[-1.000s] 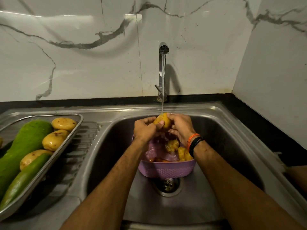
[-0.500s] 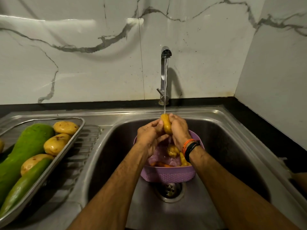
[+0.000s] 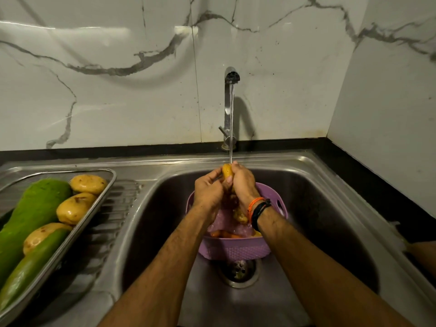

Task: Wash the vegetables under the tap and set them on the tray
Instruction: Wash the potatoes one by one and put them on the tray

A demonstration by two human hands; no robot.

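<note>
Both hands hold one yellow potato (image 3: 227,171) under the running tap (image 3: 230,107). My left hand (image 3: 208,191) grips it from the left and my right hand (image 3: 243,184) wraps it from the right, hiding most of it. Below them a purple colander (image 3: 236,250) stands in the sink (image 3: 306,208), holding another potato (image 3: 239,215) and orange carrots (image 3: 223,234). On the left drainboard a steel tray (image 3: 94,206) carries three washed potatoes (image 3: 88,184) and two green gourds (image 3: 35,211).
The drain (image 3: 237,270) lies just in front of the colander. A marble wall rises behind the sink, and a black counter strip (image 3: 354,175) runs along the back and right. Another person's arm (image 3: 422,253) shows at the right edge.
The potato has turned upright between my hands, and my right hand has closed further round it. My head has tilted slightly, shifting the view.
</note>
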